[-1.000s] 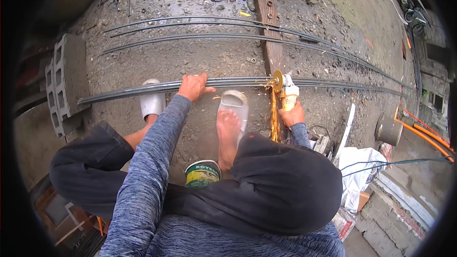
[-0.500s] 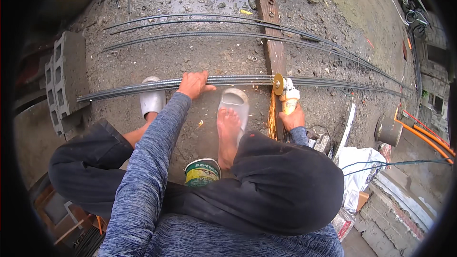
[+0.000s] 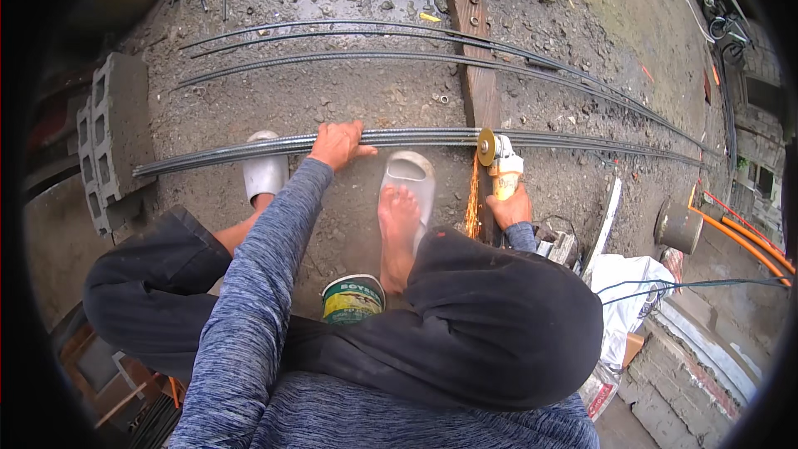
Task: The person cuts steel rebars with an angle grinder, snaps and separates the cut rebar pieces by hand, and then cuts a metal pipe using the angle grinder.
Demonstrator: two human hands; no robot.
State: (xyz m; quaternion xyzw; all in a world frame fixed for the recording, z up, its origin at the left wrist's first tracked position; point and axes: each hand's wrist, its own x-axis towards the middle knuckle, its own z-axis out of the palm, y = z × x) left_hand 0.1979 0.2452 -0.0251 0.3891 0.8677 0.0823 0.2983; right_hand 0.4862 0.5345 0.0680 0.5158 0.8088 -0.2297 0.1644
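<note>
A bundle of steel rebar (image 3: pixel 249 148) runs left to right in front of me, over a wooden beam (image 3: pixel 480 96). My left hand (image 3: pixel 337 145) is wrapped over the bundle, left of the beam. In my right hand (image 3: pixel 511 206) is a yellow and silver angle grinder (image 3: pixel 506 170), gripped by its body. Its cutting disc (image 3: pixel 486 147) touches the bars above the beam, and orange sparks (image 3: pixel 474 208) stream down toward me. How deep the disc has cut is too small to tell.
More rebar (image 3: pixel 332 56) lies beyond the bundle, across the beam. A hollow concrete block (image 3: pixel 116 137) stands at the left. My sandalled foot (image 3: pixel 403 216) is near the bars, with a green and yellow bucket (image 3: pixel 352 299) behind it. A white sack (image 3: pixel 628 291) and dark cord (image 3: pixel 706 283) lie right.
Sparks keep streaming from the disc, in a slightly different shape. Both hands and the grinder stay in nearly the same place on the bars.
</note>
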